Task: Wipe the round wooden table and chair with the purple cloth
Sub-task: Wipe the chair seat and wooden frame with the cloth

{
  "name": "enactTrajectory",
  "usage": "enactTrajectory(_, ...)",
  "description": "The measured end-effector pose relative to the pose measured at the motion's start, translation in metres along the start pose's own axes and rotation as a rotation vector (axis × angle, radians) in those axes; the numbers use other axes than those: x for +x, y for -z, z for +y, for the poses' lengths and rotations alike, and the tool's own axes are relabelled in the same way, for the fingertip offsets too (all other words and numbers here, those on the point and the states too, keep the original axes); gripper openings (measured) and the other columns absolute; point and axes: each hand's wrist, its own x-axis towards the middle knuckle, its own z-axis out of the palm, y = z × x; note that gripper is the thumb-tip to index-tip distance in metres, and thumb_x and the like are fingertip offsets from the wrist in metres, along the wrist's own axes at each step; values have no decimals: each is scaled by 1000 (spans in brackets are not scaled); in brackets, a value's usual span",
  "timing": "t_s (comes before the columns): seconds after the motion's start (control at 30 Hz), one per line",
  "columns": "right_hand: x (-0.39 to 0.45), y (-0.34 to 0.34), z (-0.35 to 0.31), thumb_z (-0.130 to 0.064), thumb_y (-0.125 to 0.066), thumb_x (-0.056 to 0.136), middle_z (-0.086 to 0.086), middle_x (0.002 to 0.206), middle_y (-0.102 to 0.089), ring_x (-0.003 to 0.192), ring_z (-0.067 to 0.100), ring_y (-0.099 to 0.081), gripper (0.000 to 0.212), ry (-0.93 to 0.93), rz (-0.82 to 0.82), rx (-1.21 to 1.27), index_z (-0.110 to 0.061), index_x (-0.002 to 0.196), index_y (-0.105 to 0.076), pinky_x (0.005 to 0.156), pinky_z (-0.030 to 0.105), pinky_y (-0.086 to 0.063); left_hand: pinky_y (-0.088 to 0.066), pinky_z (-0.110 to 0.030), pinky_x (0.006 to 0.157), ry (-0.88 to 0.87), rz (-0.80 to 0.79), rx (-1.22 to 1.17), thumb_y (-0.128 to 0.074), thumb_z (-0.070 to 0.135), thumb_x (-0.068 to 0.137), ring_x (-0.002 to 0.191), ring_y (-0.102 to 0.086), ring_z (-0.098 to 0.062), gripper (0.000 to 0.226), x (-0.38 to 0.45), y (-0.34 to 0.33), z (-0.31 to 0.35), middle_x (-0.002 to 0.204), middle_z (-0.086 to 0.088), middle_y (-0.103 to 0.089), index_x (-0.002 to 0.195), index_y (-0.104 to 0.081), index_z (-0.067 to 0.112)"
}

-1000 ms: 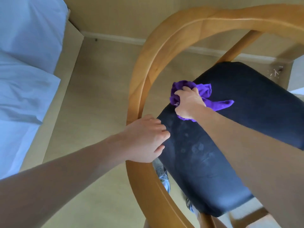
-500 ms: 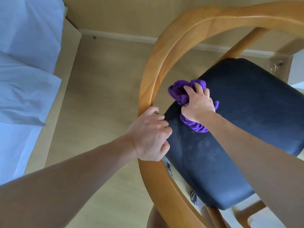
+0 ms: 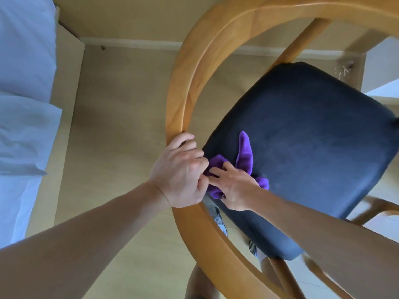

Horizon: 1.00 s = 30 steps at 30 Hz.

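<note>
Two hands work the chair: the left hand grips its curved wooden backrest, the right hand presses the soft, bunched purple cloth, likely light, at the dark seat's back edge.

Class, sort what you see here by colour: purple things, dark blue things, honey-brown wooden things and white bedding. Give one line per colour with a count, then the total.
Purple: 1, the purple cloth
Dark blue: 1, the seat cushion
Honey-brown wood: 1, the chair frame
White bedding: 1, the bed
Total: 4
</note>
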Motion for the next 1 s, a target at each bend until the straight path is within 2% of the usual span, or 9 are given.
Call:
enactTrajectory(0.07, 2, 17, 2, -25, -59, 88, -11, 110, -50, 106, 23, -43, 18, -11, -54, 36, -30, 105, -62, 78, 37, -51, -40, -41, 108, 15, -9, 49, -42, 18, 75, 64, -28, -20, 20, -1, 0, -2, 59, 5, -31, 56, -35, 18)
enactTrajectory(0.13, 17, 38, 2, -22, -55, 85, -10, 94, -50, 101, 22, -45, 7, -79, -11, 107, -27, 82, -59, 73, 40, -53, -39, -40, 106, 3, -15, 50, -42, 18, 76, 62, -29, -20, 21, -1, -1, -3, 57, 5, -31, 55, -35, 21)
enactTrajectory(0.2, 35, 51, 4, -25, -58, 86, -11, 99, -48, 108, 22, -43, 4, -184, 199, 207, -28, 88, -58, 71, 38, -49, -39, -40, 103, -9, -9, 58, -42, 17, 75, 61, -28, -21, 21, -2, -1, -3, 56, 5, -31, 57, -32, 23)
enactTrajectory(0.27, 50, 48, 8, -26, -61, 86, -6, 122, -47, 119, 26, -38, 32, -292, 374, 263, -27, 118, -58, 71, 37, -46, -39, -39, 101, -3, -12, 84, -44, 14, 72, 58, -32, -24, 21, -3, -1, -2, 53, 3, -36, 57, -31, 22)
enactTrajectory(0.33, 57, 39, 4, -28, -62, 88, -1, 138, -41, 123, 29, -35, 51, -339, 316, 209, -24, 137, -49, 77, 36, -44, -38, -39, 101, -4, -34, 84, -46, 13, 70, 57, -35, -25, 22, -1, 0, -1, 52, 3, -38, 58, -32, 22)
enactTrajectory(0.6, -2, -15, -15, -30, -65, 90, -9, 143, -37, 106, 21, -34, 49, -3, 101, -10, -26, 136, -50, 82, 33, -38, -40, -43, 101, -2, -128, 165, -41, 18, 75, 56, -36, -22, 22, 2, 5, 0, 52, 5, -37, 55, -33, 21)
enactTrajectory(0.8, -26, 12, -12, -21, -61, 87, -7, 107, -52, 96, 20, -38, 10, 94, -175, -91, -21, 95, -54, 65, 36, -37, -38, -44, 104, 27, -232, 204, -41, 20, 75, 56, -41, -24, 25, 2, 11, 3, 50, 2, -43, 50, -40, 18)
enactTrajectory(0.9, 8, 28, -35, -17, -63, 82, -8, 88, -48, 90, 20, -40, 8, 109, -25, -87, -18, 88, -57, 59, 33, -34, -38, -43, 104, 17, -226, 226, -40, 21, 76, 58, -40, -24, 24, 4, 12, 3, 51, 2, -45, 52, -39, 18)
enactTrajectory(1.0, 10, 4, -32, -22, -66, 85, -8, 119, -49, 107, 23, -40, 27, 171, 56, -161, -25, 111, -62, 77, 33, -36, -37, -42, 103, 14, -226, 229, -39, 21, 75, 57, -39, -25, 23, 0, 8, 3, 51, 2, -45, 53, -39, 18)
